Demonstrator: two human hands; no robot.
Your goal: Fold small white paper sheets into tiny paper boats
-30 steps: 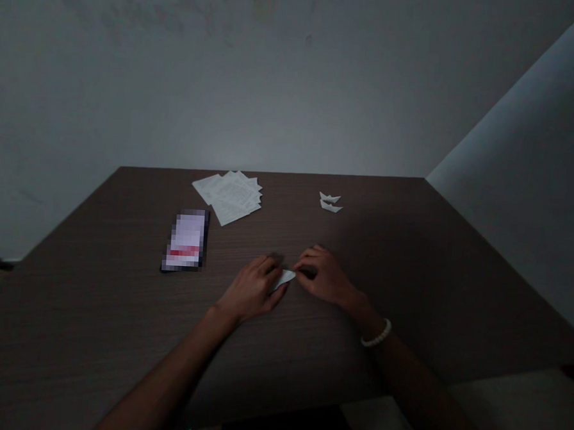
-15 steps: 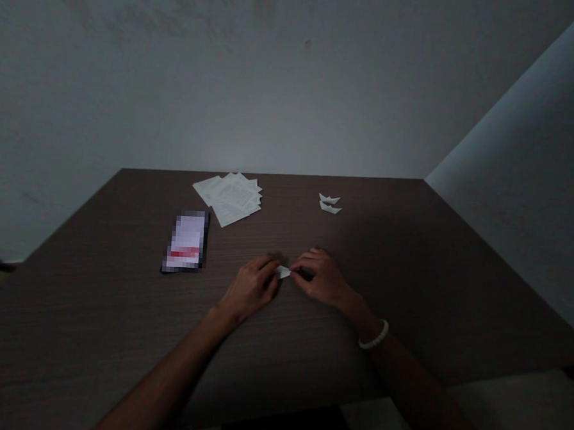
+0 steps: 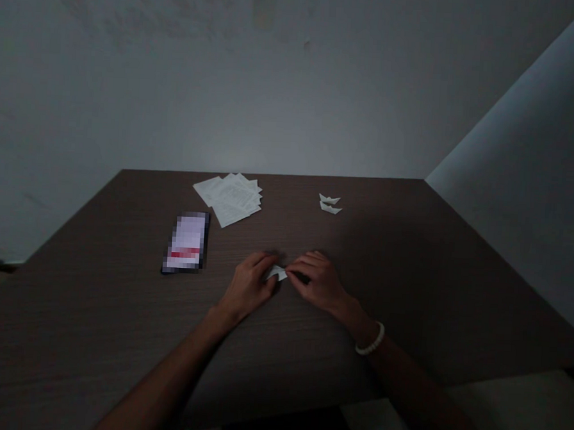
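Between my hands, low over the dark table (image 3: 279, 356), is a small folded piece of white paper (image 3: 277, 273). My left hand (image 3: 251, 282) grips its left side, with the fingers curved over it and the thumb below. The thumb and index finger of my right hand (image 3: 317, 279) pinch its right corner. Part of the paper is hidden by the left fingers. A white beaded bracelet (image 3: 371, 340) circles my right wrist. Farther back stand two small folded paper boats (image 3: 330, 204), one close behind the other.
A loose, fanned stack of printed paper sheets (image 3: 232, 199) lies at the back left. In front of it is a phone (image 3: 186, 242) with a blurred, lit screen. A grey wall (image 3: 293, 100) rises behind the table's far edge.
My right hand has shifted slightly left, still pinching the paper's corner. More of the paper shows now beside my left fingers. The boats, sheets and phone stay put.
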